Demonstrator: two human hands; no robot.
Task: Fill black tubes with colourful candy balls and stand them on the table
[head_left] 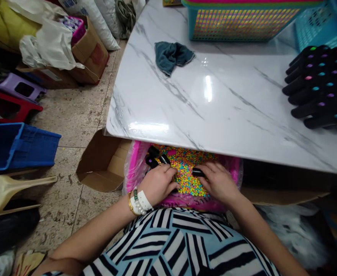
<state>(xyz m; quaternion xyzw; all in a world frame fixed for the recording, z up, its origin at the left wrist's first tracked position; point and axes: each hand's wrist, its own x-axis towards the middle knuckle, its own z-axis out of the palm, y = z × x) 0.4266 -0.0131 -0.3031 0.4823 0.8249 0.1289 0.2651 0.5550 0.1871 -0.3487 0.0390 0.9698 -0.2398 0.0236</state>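
Observation:
A pink basket (133, 163) lined with clear plastic sits at my lap, partly under the table edge. It holds many small colourful beads (185, 180). Between the thumb and fingers of my right hand (218, 181) is a short, glossy black tube (197, 172), held low over the beads at the right. My left hand (158, 183) is curled at the left side of the basket, fingertips down towards the beads; what is in them, if anything, is hidden. Just beyond that hand lie a few more black tubes (151, 161), one showing a purple dot on its end.
On the white marbled table (214, 115) lie a dark teal cloth (172, 56), a stack of black tubes with coloured dots (324, 88) and a turquoise basket (243, 27). An open cardboard box (105, 163), a blue crate (38, 143) and a cream stool (10, 191) stand at the left.

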